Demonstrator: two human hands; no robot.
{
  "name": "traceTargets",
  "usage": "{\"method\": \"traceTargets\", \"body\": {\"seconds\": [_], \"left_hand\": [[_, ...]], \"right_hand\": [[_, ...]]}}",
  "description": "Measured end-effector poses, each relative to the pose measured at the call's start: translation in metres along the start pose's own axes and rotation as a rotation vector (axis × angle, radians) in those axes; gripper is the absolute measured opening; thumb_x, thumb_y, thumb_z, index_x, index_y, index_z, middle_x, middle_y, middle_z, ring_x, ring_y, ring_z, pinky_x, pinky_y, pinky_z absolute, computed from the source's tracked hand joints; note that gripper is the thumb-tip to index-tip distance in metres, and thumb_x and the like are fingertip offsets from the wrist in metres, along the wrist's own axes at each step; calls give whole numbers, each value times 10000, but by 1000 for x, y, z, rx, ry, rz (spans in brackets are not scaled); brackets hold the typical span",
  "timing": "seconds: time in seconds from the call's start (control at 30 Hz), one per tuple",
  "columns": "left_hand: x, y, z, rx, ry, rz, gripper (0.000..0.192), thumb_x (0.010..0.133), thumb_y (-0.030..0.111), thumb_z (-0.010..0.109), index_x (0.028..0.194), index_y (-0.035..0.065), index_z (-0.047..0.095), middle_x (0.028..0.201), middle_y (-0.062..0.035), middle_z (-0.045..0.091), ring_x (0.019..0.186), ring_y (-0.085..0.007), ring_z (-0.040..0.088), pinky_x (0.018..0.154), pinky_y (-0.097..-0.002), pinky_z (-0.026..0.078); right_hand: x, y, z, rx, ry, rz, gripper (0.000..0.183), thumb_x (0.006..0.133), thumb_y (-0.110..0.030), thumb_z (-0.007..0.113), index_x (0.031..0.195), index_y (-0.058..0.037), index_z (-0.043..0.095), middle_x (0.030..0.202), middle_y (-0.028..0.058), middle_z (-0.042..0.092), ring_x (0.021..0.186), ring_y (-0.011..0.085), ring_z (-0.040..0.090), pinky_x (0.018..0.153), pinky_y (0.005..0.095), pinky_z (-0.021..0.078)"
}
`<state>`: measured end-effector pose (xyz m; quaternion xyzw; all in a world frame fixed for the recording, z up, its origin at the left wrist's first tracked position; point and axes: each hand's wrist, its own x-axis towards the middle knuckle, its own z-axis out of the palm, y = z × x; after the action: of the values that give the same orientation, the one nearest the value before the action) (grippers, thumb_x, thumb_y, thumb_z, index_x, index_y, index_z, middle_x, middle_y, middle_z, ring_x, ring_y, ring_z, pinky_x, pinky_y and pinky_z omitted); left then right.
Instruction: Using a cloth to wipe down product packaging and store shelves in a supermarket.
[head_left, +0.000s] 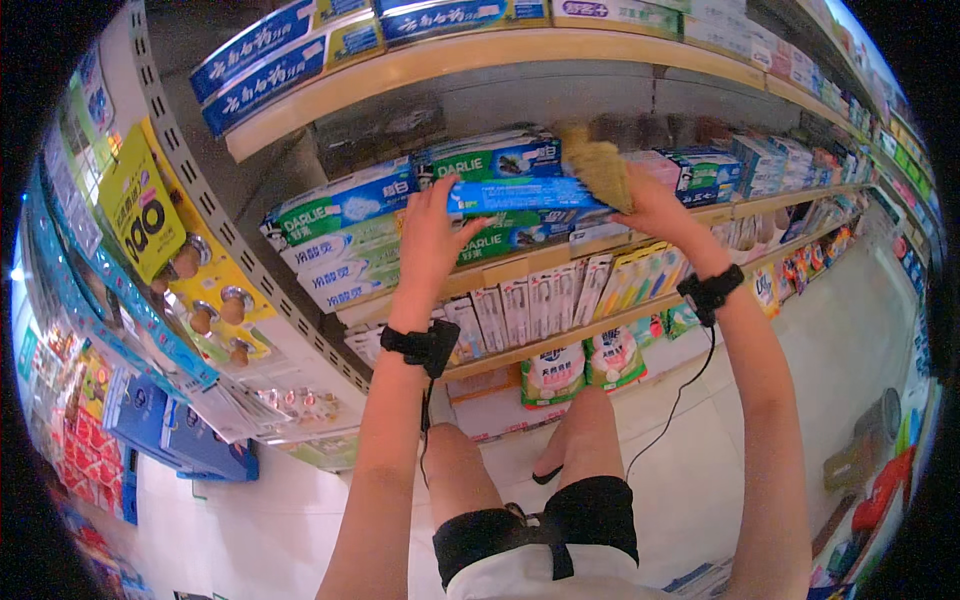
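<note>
In front of the middle shelf, my left hand (433, 232) grips the left end of a long blue toothpaste box (525, 195), its thumb below and fingers over the end. My right hand (656, 206) is shut on a yellowish cloth (600, 169), which touches or overlaps the right end of the same box. Behind the blue box stand stacked green-and-black Darlie toothpaste boxes (487, 161). Left of my left hand lies a blue-and-green Darlie box (345, 208) on top of several white-and-green toothpaste boxes (349, 259). Both wrists wear black bands with cables.
Packaged toothbrushes (525, 304) line the shelf below, with bagged goods (553, 375) near the floor. Blue toothpaste boxes (270, 82) fill the upper shelf, whose edge (487, 56) juts out above my hands. A perforated metal upright (225, 217) and hanging goods stand at the left.
</note>
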<state>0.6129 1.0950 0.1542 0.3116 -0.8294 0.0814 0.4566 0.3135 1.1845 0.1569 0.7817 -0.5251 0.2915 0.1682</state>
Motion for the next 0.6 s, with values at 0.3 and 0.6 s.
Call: {"method": "traceTargets", "body": {"seconds": [0.3, 0.6], "left_hand": [[-23, -21, 5, 351, -15, 142, 520, 611, 243, 716, 1039, 39, 502, 974, -105, 495, 925, -260, 468, 823, -381, 357], [-20, -25, 5, 440, 50, 220, 559, 608, 246, 711, 1090, 52, 505, 952, -58, 503, 912, -213, 467, 801, -371, 343]], "right_hand": [[28, -15, 19, -203, 70, -140, 405, 663, -143, 650, 1016, -37, 481, 951, 148, 492, 898, 334, 496, 741, 383, 423], [41, -9, 37, -302, 29, -68, 411, 602, -143, 702, 923, -25, 474, 898, 140, 492, 833, 329, 506, 689, 401, 429]]}}
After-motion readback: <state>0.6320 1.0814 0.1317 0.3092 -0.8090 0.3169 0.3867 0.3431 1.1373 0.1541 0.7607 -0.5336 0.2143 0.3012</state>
